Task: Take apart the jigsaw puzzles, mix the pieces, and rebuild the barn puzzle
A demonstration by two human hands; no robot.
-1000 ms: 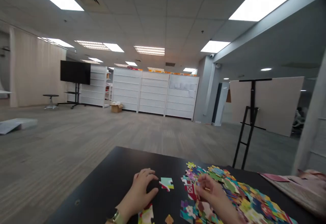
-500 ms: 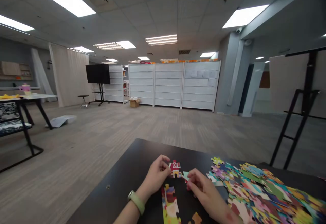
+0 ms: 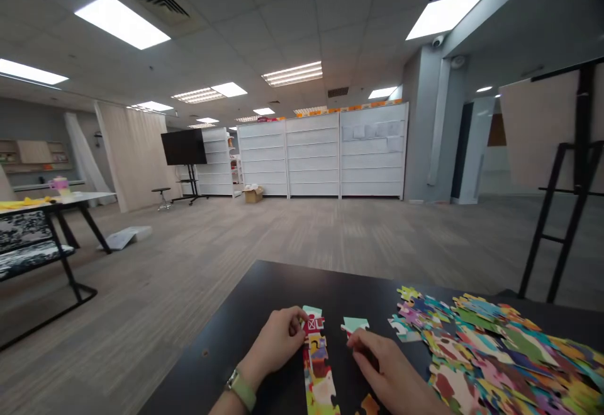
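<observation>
My left hand (image 3: 277, 344), a green-strapped watch on its wrist, pinches the left edge of a jigsaw piece with a red barn (image 3: 312, 323). That piece lies at the far end of a narrow strip of joined jigsaw pieces (image 3: 322, 385), touching it; whether they are fully locked, I cannot tell. To the right, my right hand (image 3: 389, 365) has its thumb and fingers closed on a pale-green and red jigsaw piece (image 3: 355, 324), held apart from the strip. A loose orange-brown piece (image 3: 370, 404) lies near my right wrist.
A big heap of loose jigsaw pieces (image 3: 491, 349) covers the right side of the black table (image 3: 231, 314). Beyond stand an easel (image 3: 557, 226), white shelving (image 3: 311, 157), a screen on a stand (image 3: 184, 147) and another table with a chair (image 3: 28, 245).
My left hand has brought the barn piece nearer and left, against the end of the strip. My right hand still grips its piece, now farther from the barn piece. The head view has shifted slightly.
</observation>
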